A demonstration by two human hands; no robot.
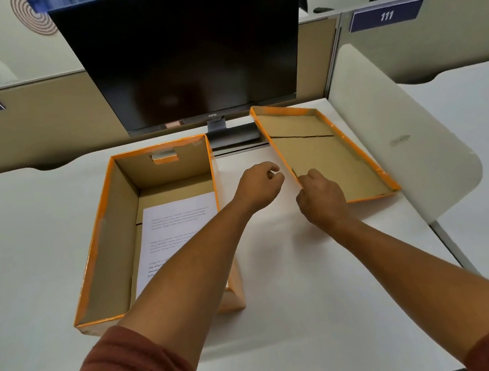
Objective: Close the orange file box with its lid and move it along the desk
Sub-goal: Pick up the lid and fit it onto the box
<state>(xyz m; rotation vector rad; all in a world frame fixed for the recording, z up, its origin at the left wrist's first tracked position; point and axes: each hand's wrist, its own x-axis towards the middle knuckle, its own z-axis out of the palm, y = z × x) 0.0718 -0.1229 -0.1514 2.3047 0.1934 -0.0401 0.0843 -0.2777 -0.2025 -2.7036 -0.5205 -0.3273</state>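
At the bottom of the frame I see two rust-red sleeves pushed up, both bare forearms reaching forward over the white desk (293,314). The left forearm crosses the near right corner of the open orange box (103,245), which sits left of centre with a printed sheet (175,221) lying flat on its floor. My left hand (259,185) hovers mid-frame, fingers loosely curled, gripping nothing, just beside the lid. My right hand (321,199) is pinched shut on the near left edge of the lid (323,151), which lies upside down, right of centre, its left side tilted up. Behind both stands a dark monitor (184,54), its base between box and lid. A white chair back (396,142) sits at right.
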